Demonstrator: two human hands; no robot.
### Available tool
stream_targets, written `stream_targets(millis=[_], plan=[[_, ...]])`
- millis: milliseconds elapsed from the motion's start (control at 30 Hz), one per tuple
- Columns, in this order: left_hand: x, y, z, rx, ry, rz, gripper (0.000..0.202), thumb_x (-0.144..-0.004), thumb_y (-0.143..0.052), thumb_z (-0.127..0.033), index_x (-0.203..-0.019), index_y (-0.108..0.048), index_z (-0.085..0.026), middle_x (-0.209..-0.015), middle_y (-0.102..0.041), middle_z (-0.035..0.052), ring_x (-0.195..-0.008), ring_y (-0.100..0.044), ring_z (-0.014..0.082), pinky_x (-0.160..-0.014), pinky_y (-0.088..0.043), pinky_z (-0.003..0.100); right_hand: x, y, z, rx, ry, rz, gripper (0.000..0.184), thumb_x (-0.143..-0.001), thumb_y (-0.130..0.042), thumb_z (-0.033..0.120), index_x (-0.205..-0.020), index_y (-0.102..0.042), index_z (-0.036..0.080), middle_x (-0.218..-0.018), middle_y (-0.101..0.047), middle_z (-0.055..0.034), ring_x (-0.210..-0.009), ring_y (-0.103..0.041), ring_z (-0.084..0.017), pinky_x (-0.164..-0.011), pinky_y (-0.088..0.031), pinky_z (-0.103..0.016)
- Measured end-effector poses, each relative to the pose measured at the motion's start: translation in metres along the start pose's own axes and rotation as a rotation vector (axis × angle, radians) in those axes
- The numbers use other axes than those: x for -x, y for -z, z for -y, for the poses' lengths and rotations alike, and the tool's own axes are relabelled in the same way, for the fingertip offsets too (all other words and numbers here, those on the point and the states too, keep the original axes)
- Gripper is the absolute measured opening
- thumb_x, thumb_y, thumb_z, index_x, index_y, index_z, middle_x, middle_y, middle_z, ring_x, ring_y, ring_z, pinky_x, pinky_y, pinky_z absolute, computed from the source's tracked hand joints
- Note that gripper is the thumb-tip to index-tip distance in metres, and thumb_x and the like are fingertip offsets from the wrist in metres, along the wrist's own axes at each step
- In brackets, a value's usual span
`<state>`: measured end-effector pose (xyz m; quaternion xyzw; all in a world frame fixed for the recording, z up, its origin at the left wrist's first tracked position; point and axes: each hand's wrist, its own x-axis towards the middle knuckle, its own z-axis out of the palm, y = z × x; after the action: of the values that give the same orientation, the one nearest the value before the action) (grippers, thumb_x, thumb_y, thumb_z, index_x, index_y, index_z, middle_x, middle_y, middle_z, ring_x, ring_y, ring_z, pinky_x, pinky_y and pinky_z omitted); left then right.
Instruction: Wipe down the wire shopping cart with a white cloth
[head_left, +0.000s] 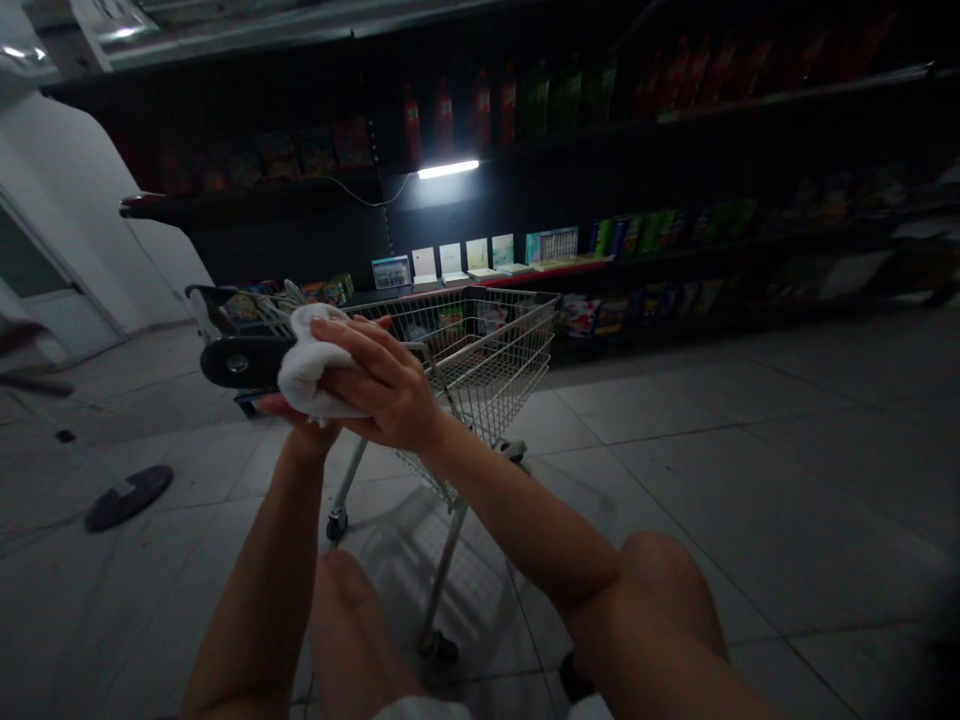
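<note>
A white cloth (311,375) is wrapped over the dark handle (244,362) of a wire shopping cart (495,365). My right hand (390,385) presses the cloth against the handle, its fingers bent over the top. Beneath the handle is my left hand (307,432), closed around it from below. The cloth and my right hand cover most of the left fingers. The cart stands on its wheels in front of my knees, its basket extending away to the right.
Dark shelves (285,225) behind the cart carry bottles (481,110), upright booklets (450,262) and packets (656,235). A lit tube lamp (448,170) hangs there. On the left, a stand with a round base (129,497) rests on the tiled floor (720,470).
</note>
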<state>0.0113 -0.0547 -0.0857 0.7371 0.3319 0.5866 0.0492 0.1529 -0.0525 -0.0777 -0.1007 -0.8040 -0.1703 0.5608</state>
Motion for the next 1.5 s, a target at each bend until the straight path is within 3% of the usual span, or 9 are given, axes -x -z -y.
stream_targets(millis=[167, 333, 467, 567, 767, 1167, 1267, 1400, 1500], plan=[[-0.012, -0.001, -0.014, 0.164, -0.060, 0.135, 0.121, -0.062, 0.003, -0.101, -0.129, -0.068, -0.030, -0.110, -0.067, 0.0109, -0.106, -0.063, 0.0311, -0.102, -0.049, 0.055, 0.082, -0.008, -0.035, -0.037, -0.081, -0.148, 0.019, -0.096, -0.057, 0.037, -0.090, -0.071, 0.025, -0.140, -0.061, -0.0039, -0.148, -0.042, -0.023, -0.119, -0.046, -0.049], [-0.011, -0.013, -0.016, 0.137, -0.117, 0.028, 0.080, -0.088, -0.022, -0.084, -0.125, -0.069, -0.031, -0.104, -0.065, 0.0082, -0.098, -0.061, 0.0243, -0.091, -0.050, 0.043, 0.165, -0.004, -0.042, 0.024, -0.225, -0.091, 0.016, -0.095, -0.056, 0.026, -0.093, -0.072, 0.024, -0.124, -0.069, -0.0095, -0.128, -0.057, -0.024, -0.104, -0.056, -0.049], [-0.010, -0.026, -0.015, 0.128, -0.150, -0.100, 0.071, -0.097, -0.020, -0.072, -0.112, -0.074, -0.029, -0.099, -0.064, 0.0067, -0.095, -0.059, 0.0222, -0.089, -0.047, 0.040, 0.159, 0.016, -0.025, 0.074, -0.231, -0.106, 0.014, -0.089, -0.065, 0.028, -0.100, -0.072, 0.022, -0.103, -0.070, -0.0101, -0.106, -0.063, -0.024, -0.093, -0.059, -0.044], [-0.010, -0.033, -0.020, 0.105, -0.159, -0.133, 0.073, -0.097, -0.017, -0.073, -0.109, -0.074, -0.029, -0.097, -0.064, 0.0071, -0.095, -0.059, 0.0230, -0.090, -0.047, 0.041, 0.121, 0.022, -0.013, 0.019, -0.227, -0.151, 0.018, -0.091, -0.062, 0.027, -0.107, -0.070, 0.026, -0.123, -0.067, -0.0092, -0.124, -0.059, -0.025, -0.106, -0.055, -0.047], [-0.009, -0.040, -0.023, 0.044, -0.171, -0.155, 0.042, -0.096, -0.048, -0.061, -0.109, -0.073, -0.030, -0.104, -0.064, 0.0047, -0.096, -0.060, 0.0214, -0.089, -0.050, 0.039, 0.092, -0.011, -0.015, -0.104, -0.276, -0.082, 0.025, -0.091, -0.061, 0.032, -0.114, -0.067, 0.024, -0.142, -0.057, -0.0119, -0.142, -0.049, -0.027, -0.118, -0.048, -0.050], [-0.017, -0.026, 0.001, -0.072, -0.179, -0.232, 0.025, -0.095, -0.059, -0.047, -0.103, -0.074, -0.028, -0.108, -0.064, 0.0045, -0.111, -0.060, 0.0228, -0.104, -0.045, 0.042, 0.253, -0.048, 0.001, -0.042, -0.514, -0.075, 0.029, -0.092, -0.057, 0.028, -0.115, -0.071, 0.018, -0.111, -0.070, -0.0151, -0.108, -0.067, -0.026, -0.092, -0.061, -0.043], [-0.001, -0.025, 0.004, -0.035, -0.141, -0.296, 0.032, -0.095, -0.059, -0.047, -0.123, -0.064, -0.032, -0.123, -0.060, 0.0058, -0.122, -0.055, 0.0242, -0.111, -0.039, 0.044, 0.245, -0.037, 0.001, 0.002, -0.565, -0.090, 0.031, -0.092, -0.057, 0.030, -0.117, -0.071, 0.017, -0.106, -0.068, -0.0145, -0.099, -0.066, -0.024, -0.089, -0.061, -0.040], [0.031, -0.032, -0.012, -0.254, -0.348, -0.698, 0.017, -0.095, -0.056, -0.044, -0.105, -0.061, -0.031, -0.098, -0.052, 0.0032, -0.097, -0.053, 0.0233, -0.096, -0.043, 0.046, 0.184, -0.020, -0.004, -0.018, -0.571, -0.172, 0.036, -0.092, -0.057, 0.027, -0.127, -0.065, 0.019, -0.127, -0.060, -0.0157, -0.119, -0.059, -0.027, -0.105, -0.054, -0.044], [0.028, -0.043, -0.038, -0.492, -0.531, -0.413, 0.017, -0.092, -0.055, -0.044, -0.089, -0.057, -0.027, -0.085, -0.049, 0.0031, -0.084, -0.052, 0.0232, -0.080, -0.045, 0.042, 0.151, -0.032, -0.010, -0.020, -0.467, -0.134, 0.034, -0.092, -0.061, 0.028, -0.126, -0.066, 0.023, -0.141, -0.053, -0.0130, -0.134, -0.050, -0.028, -0.113, -0.048, -0.047]])
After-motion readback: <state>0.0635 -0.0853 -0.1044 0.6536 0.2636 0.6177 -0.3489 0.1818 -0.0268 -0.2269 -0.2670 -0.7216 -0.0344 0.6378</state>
